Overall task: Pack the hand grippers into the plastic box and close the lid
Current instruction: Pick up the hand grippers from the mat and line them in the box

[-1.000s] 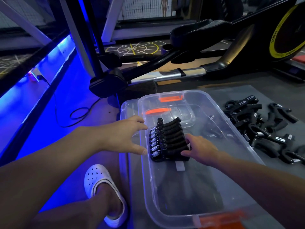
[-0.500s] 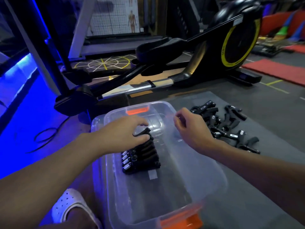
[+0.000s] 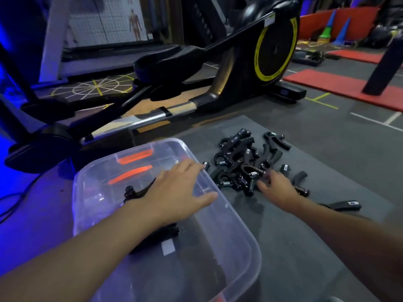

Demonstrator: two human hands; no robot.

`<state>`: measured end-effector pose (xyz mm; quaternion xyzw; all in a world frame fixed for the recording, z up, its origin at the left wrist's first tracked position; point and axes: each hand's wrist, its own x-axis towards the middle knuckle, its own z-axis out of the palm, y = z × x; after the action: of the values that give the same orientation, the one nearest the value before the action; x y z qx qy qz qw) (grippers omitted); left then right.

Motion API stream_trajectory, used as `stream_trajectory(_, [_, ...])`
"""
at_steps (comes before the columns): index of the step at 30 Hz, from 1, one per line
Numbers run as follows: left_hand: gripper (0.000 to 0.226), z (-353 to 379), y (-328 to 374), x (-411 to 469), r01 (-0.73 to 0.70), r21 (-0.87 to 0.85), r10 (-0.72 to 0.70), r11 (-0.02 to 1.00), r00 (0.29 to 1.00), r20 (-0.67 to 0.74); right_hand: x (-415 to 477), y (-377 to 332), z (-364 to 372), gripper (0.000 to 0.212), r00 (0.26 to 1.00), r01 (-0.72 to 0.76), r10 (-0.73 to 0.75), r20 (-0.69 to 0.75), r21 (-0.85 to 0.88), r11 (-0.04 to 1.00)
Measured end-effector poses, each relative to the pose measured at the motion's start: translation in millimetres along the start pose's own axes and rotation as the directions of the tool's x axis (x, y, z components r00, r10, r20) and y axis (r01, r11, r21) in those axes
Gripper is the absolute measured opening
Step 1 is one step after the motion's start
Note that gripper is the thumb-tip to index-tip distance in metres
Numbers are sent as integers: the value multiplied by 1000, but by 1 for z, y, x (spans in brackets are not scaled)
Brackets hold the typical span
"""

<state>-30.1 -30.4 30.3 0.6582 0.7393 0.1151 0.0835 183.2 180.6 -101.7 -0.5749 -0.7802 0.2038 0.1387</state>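
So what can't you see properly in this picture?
Head view only.
Box: near end cut off by the bottom edge.
Row inside: mostly hidden by the left hand and arm, so no counting.
Right hand: blurred, so unclear whether it grips anything in the pile.

Clear plastic box open, black hand grippers rowed inside; loose pile just right.
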Motion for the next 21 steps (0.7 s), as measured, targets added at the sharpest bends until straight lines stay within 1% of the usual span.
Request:
stream_trajectory(2, [82,6,3,4,12,0,-12,1000,1000,24,12,6,6,44,999,-32,33,18,-25,999])
stream_trajectory(5, [84,10,6,7,-1,-2,1,1000,998,70,26,6,10,61,998,-60,59,12,22,998])
stream_trajectory(8, [81,8,7,7,-12,4,12,1000,996,94,39,4,16,75,998,-61,60,14,81,995])
stream_trajectory(11, [76,7,6,6,-11,-9,12,1000,995,99,47,1,24,86,995,-80,72,68,133,988])
stream_trajectory(13, [76,9,4,7,-3,-27,5,1000,995,100,51,-1,28,88,992,-102,89,88,160,982])
stream_trajectory(17, [76,12,4,8,27,-41,-23,999,995,95,59,-3,38,87,989,-146,141,46,138,979])
stream_trajectory(21, [72,13,7,10,27,-61,-23,998,997,70,62,-4,44,79,986,-165,169,-10,162,973])
